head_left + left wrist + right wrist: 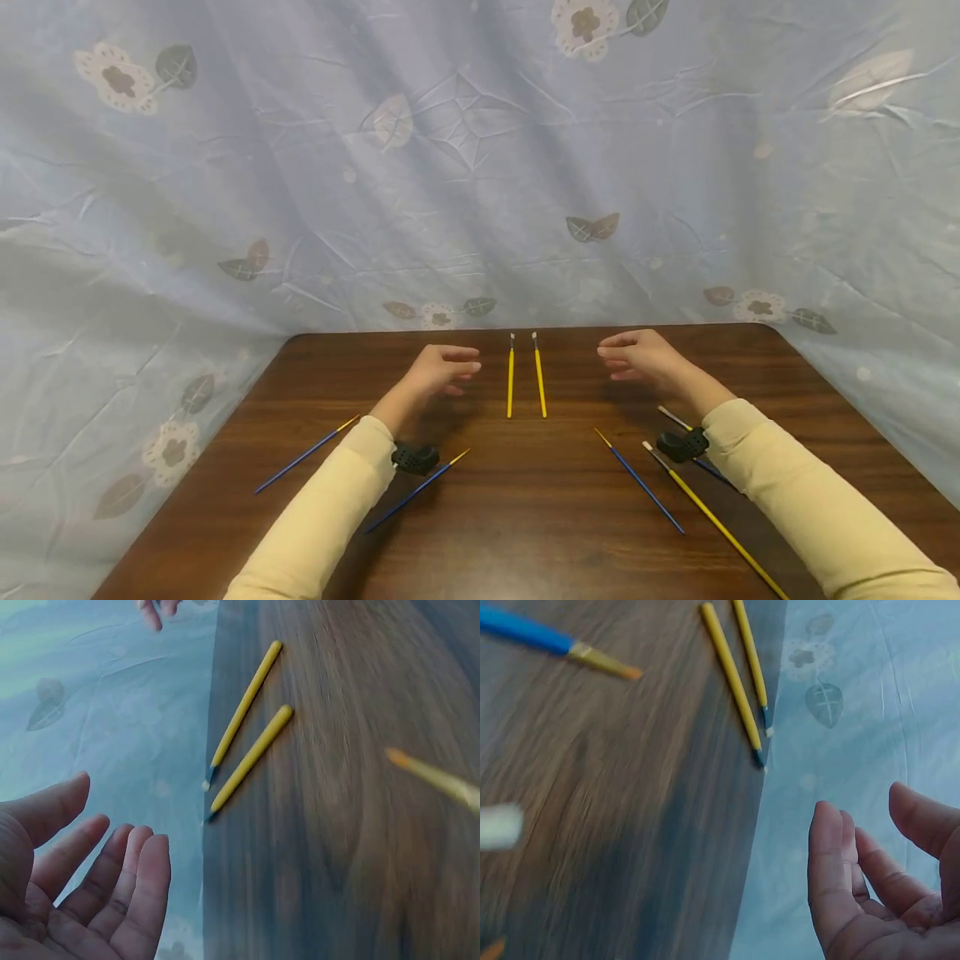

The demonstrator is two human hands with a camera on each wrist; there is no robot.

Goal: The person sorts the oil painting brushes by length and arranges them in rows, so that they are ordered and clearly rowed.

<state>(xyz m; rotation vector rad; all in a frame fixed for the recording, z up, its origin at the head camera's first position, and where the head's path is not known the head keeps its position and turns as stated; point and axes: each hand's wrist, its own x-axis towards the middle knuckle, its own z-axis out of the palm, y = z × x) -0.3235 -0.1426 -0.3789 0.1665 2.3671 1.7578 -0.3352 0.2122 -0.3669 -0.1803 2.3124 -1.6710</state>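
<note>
Two short yellow paintbrushes lie side by side near the table's far edge, a left one (511,383) and a right one (540,383), bristles pointing away. My left hand (442,368) hovers just left of them, fingers loosely extended and holding nothing. On their other side my right hand (641,357) is held over the table, its fingers slightly bent with nothing between them. In the left wrist view the left palm (90,892) faces up with fingers spread. The right wrist view shows the right fingers (829,877) apart from the thumb.
Blue paintbrushes lie at the left (303,457), under the left wrist (416,492) and right of centre (641,483). A long yellow paintbrush (712,517) and another blue-handled one (712,471) lie by the right forearm. A patterned curtain (480,208) hangs behind the brown table (525,508).
</note>
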